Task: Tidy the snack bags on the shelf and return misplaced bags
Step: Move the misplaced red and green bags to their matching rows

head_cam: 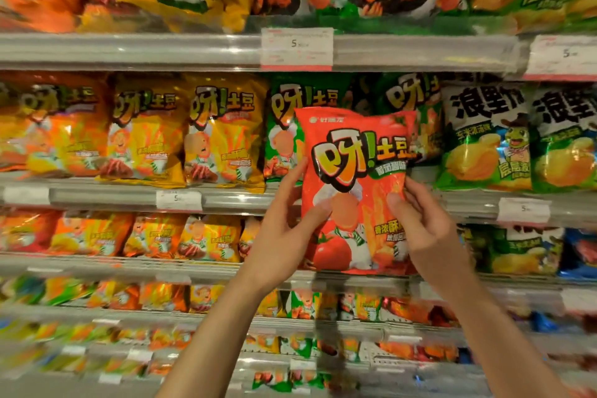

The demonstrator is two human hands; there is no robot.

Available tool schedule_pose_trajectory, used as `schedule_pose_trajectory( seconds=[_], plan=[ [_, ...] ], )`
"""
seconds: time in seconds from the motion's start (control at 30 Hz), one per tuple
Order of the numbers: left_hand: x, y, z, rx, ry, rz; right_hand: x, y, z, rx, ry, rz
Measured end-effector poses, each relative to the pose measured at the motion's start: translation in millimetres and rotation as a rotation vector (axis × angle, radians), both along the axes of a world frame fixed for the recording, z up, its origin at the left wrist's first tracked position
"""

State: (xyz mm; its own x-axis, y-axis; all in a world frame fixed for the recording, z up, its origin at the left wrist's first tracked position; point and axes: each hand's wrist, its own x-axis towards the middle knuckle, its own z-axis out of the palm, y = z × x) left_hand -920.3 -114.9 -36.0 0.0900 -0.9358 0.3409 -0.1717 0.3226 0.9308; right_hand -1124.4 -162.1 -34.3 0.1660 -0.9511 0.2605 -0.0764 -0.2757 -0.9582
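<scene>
Glossy red bag [355,191], both hands

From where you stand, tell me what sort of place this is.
Most likely a supermarket or convenience store snack aisle. Tiered shelves carry rows of matching snack bags, price tags sit in the shelf rails, and the left hand and right hand hold up a red bag.

Two bare forearms, no sleeves
</scene>
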Motion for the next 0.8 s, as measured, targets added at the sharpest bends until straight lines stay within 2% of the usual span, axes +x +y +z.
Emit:
schedule_pose_trajectory(
  seconds=[0.1, 0.27, 0.5, 0.7, 0.8],
  plan=[
    [37.0, 37.2, 1.1, -0.021, 0.008, 0.047, 39.0, 28.0, 1.6, 0.005, -0.034, 0.056],
    [110.7, 108.2, -1.5, -0.036, 0.067, 0.134, 119.8, 73.9, 1.0, 0.000, 0.017, 0.192],
    [212.7, 198.6, -3.2, -0.056, 0.074, 0.400, 250.2, 122.8, -0.4, 0.004, 0.036, 0.353],
    [303.3, 242.5, -12.0, -0.051, 0.108, 0.546, 361.5, 139.6, -10.1, 0.009, 0.076, 0.487],
    [348.3, 249.3, -16.6, -0.043, 0.100, 0.601, 415.0, 143.6, -13.7, 0.021, 0.032, 0.544]
  ],
)
